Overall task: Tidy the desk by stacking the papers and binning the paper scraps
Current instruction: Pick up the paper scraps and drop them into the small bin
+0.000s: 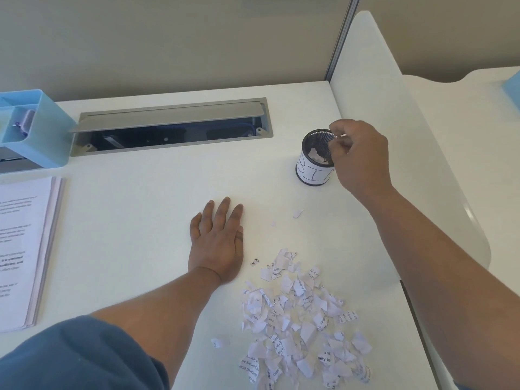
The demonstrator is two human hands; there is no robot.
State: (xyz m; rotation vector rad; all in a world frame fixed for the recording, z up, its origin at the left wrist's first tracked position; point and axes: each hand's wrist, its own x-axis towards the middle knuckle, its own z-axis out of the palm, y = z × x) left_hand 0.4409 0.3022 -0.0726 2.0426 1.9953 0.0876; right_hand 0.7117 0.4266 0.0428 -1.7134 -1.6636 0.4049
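Note:
A heap of torn printed paper scraps (301, 319) lies on the white desk (157, 209) at the front right. A small black mesh cup labelled "BIN" (312, 164) stands at the back right with a few scraps inside. My right hand (360, 156) hovers over the cup's rim, fingers curled together above the opening; I cannot make out a scrap between them. My left hand (218, 240) rests flat on the desk, fingers straight, just left of the heap. A squared stack of printed papers (22, 249) lies at the left edge.
A blue plastic organiser (36, 128) stands at the back left. An open grey cable tray (171, 126) is set into the desk's rear. Loose scraps (297, 213) lie between heap and cup. A white divider panel (394, 108) bounds the right side.

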